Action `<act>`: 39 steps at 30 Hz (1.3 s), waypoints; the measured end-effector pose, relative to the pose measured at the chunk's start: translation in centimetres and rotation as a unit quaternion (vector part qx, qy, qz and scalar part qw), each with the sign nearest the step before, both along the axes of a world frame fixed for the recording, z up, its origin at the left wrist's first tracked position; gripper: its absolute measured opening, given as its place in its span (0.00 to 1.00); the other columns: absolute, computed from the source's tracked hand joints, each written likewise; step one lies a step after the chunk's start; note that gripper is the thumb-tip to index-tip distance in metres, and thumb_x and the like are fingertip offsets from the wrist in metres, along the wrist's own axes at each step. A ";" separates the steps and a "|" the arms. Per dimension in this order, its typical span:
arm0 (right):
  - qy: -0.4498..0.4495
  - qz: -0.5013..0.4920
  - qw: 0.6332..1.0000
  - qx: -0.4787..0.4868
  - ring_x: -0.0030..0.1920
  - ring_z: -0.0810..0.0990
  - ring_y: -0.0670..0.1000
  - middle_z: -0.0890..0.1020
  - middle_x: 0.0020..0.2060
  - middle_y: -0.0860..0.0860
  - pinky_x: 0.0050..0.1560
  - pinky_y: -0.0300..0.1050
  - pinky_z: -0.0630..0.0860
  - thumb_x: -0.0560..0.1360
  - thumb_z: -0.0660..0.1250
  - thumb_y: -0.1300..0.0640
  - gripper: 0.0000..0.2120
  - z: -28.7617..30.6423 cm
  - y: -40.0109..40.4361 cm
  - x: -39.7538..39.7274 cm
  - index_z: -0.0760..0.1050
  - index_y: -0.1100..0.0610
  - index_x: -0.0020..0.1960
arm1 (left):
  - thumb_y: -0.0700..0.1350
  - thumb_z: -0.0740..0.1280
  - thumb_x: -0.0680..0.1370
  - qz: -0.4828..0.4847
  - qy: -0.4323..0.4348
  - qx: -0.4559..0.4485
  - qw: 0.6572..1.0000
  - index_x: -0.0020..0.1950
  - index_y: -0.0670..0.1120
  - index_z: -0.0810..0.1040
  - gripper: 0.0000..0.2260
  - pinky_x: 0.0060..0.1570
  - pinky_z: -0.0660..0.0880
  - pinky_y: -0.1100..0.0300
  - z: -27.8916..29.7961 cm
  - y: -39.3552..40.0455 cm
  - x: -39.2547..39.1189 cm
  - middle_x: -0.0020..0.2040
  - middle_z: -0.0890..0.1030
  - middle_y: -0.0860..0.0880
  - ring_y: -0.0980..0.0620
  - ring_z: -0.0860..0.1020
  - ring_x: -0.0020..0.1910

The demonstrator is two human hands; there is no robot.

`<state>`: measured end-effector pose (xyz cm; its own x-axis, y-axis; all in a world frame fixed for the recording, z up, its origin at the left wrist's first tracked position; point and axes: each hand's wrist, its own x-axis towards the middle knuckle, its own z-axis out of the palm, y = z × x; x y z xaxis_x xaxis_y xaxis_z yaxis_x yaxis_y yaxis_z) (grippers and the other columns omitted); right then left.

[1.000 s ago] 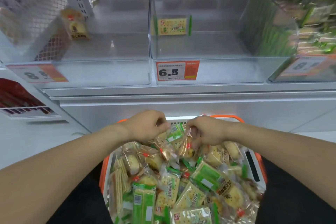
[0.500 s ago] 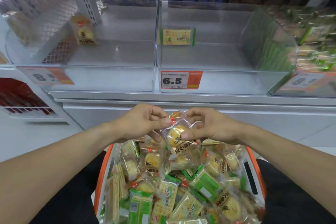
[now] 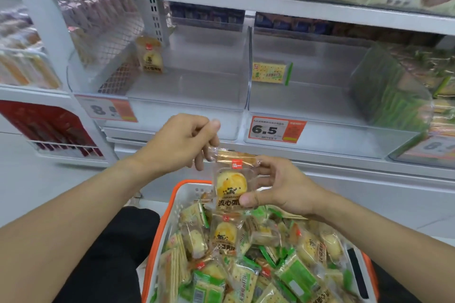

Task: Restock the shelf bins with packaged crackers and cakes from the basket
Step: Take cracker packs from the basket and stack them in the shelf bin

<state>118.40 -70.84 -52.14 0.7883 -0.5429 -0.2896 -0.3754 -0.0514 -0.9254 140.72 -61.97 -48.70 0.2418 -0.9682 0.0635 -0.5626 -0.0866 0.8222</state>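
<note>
Cake pack (image 3: pixel 230 186): one, upright, held in air above basket (image 3: pixel 177 194), below bins. Right grip (image 3: pixel 278 189) pinches its right edge, thumb on front. Left grip (image 3: pixel 179 142) curled, fingertips at pack's top seal; pinching or only touching, cannot tell. Two clear bins: left bin (image 3: pixel 172 103) holds one cake sample, right bin (image 3: pixel 320 110) one cracker sample. Two price tags: "8" (image 3: pixel 105 110), "6.5" (image 3: pixel 275 129). Basket piled with many cake and cracker packs, uncountable.

Basket (image 3: pixel 157 248) cut off at the bottom edge, left price tag (image 3: pixel 108 111) blurred, lower packets buried.
</note>
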 end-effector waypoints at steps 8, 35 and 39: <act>-0.137 -0.114 0.983 0.040 0.39 0.84 0.52 0.85 0.42 0.54 0.38 0.45 0.83 0.67 0.78 0.68 0.18 7.8 0.9 11.6 0.76 0.62 0.54 | 0.45 0.61 0.84 0.195 0.088 -0.003 0.977 0.43 0.39 0.80 0.15 0.29 0.75 0.56 0.7 2.7 8.0 0.32 0.84 0.46 0.42 0.81 0.27; 0.132 -0.117 0.957 -0.232 0.49 0.81 0.52 0.82 0.52 0.54 0.42 0.42 0.76 0.66 0.81 0.45 0.27 1.8 -13.3 38.3 0.75 0.60 0.55 | 0.49 0.62 0.80 0.041 -0.087 0.091 0.991 0.45 0.45 0.80 0.11 0.45 0.79 0.51 -5.9 0.9 7.5 0.43 0.83 0.46 0.42 0.80 0.45; 0.193 -0.084 0.909 -0.359 0.48 0.78 0.53 0.78 0.51 0.53 0.36 0.40 0.71 0.74 0.75 0.51 0.18 4.8 -12.0 35.5 0.71 0.60 0.55 | 0.48 0.63 0.80 0.020 -0.086 0.118 0.989 0.45 0.43 0.81 0.11 0.46 0.79 0.53 -6.1 0.7 7.1 0.43 0.83 0.45 0.43 0.80 0.45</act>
<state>153.91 -82.81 -47.34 0.5919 -0.8044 -0.0517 -0.7238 -0.5022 -0.4732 147.87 -61.30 -54.81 0.2859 -0.9509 -0.1186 -0.6849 -0.2894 0.6687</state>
